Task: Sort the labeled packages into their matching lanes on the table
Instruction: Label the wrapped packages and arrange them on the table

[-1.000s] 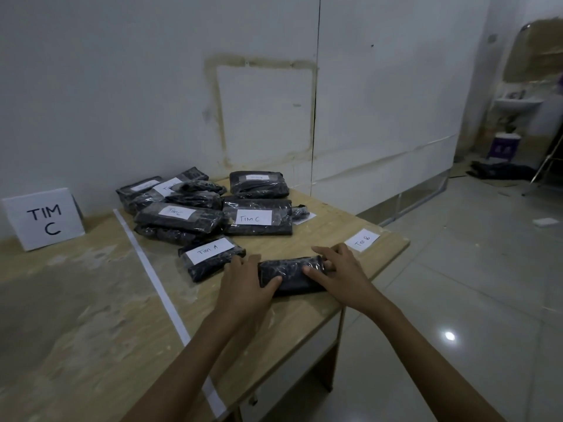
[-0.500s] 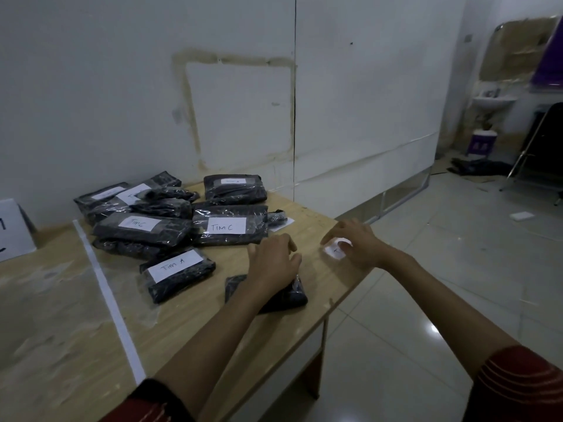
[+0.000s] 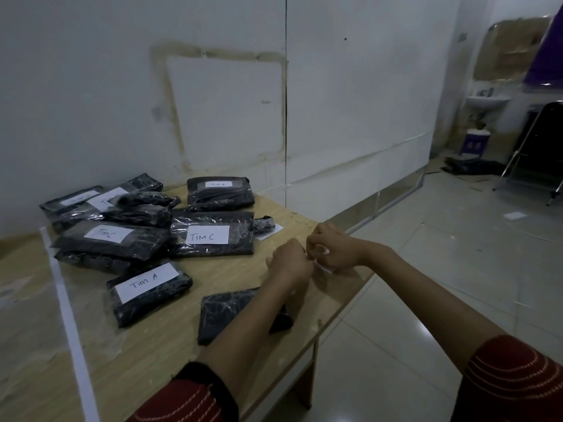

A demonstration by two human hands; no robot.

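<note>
Several black plastic-wrapped packages lie on the wooden table (image 3: 170,339). Two read "TIM C" (image 3: 210,236) (image 3: 106,236), one "Tim A" (image 3: 149,287), and another labeled package (image 3: 219,193) sits near the wall. An unlabeled black package (image 3: 225,312) lies under my left forearm. My left hand (image 3: 289,263) and my right hand (image 3: 335,248) meet above the table's right edge. Both pinch a small white paper label (image 3: 321,266) between them, mostly hidden by the fingers.
A white tape line (image 3: 65,303) runs across the table left of the pile. A small paper slip (image 3: 269,233) lies beside the "TIM C" package. The table's right edge drops to a tiled floor (image 3: 426,284). A folding chair (image 3: 542,153) and a sink (image 3: 487,102) stand at far right.
My left hand has left the unlabeled package and risen to join my right hand. The right hand has lifted the white label off the table; both now pinch it.
</note>
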